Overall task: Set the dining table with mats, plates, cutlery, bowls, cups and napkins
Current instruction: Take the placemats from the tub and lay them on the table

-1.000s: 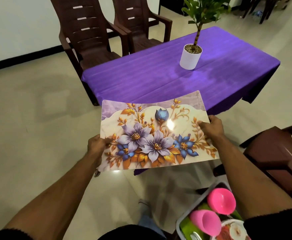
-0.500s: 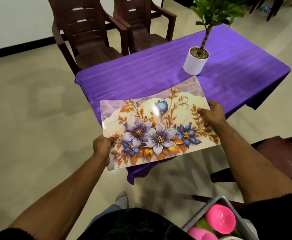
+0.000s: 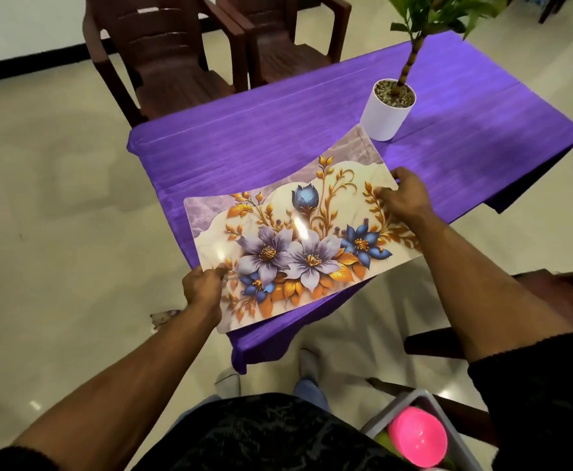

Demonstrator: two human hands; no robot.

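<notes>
A glossy floral mat (image 3: 298, 232) with purple and blue flowers hangs just over the near corner of the table, which wears a purple cloth (image 3: 278, 141). My left hand (image 3: 203, 288) pinches the mat's near left edge. My right hand (image 3: 404, 195) grips its right edge with the thumb on top. The mat's far corner lies close to a white plant pot (image 3: 383, 115). Its near edge sticks out past the table's corner.
Two brown plastic chairs (image 3: 162, 59) stand at the table's far side. Another brown chair (image 3: 557, 300) is at my right. A grey bin (image 3: 424, 433) at the bottom right holds a pink bowl (image 3: 417, 436). Beige floor surrounds the table.
I have stepped closer to the table and carried the mat forward and lower, from in front of the table edge to over its near corner. Both hands keep their hold.
</notes>
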